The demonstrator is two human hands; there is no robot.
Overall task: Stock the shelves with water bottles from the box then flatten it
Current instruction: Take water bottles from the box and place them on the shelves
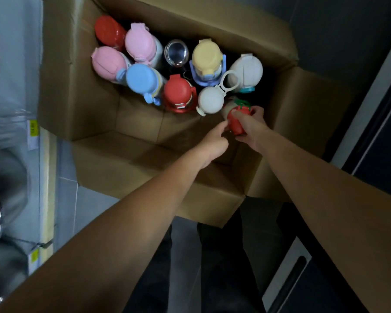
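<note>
An open cardboard box [95,114] stands on the floor below me, its flaps spread out. Several upright water bottles fill its far half, with red [108,30], pink [140,41], blue [142,79], yellow [207,56] and white [210,100] lids. At the box's near right corner both hands are on a bottle with a red strawberry-shaped lid [236,120]. My right hand [251,129] grips this lid from the right. My left hand [215,141] pinches it from the left.
Shelving [43,177] with yellow price tags runs down the left edge, holding blurred steel pots wrapped in plastic. A dark cabinet or fixture [370,154] lines the right side. Grey floor tiles show around the box and my legs below.
</note>
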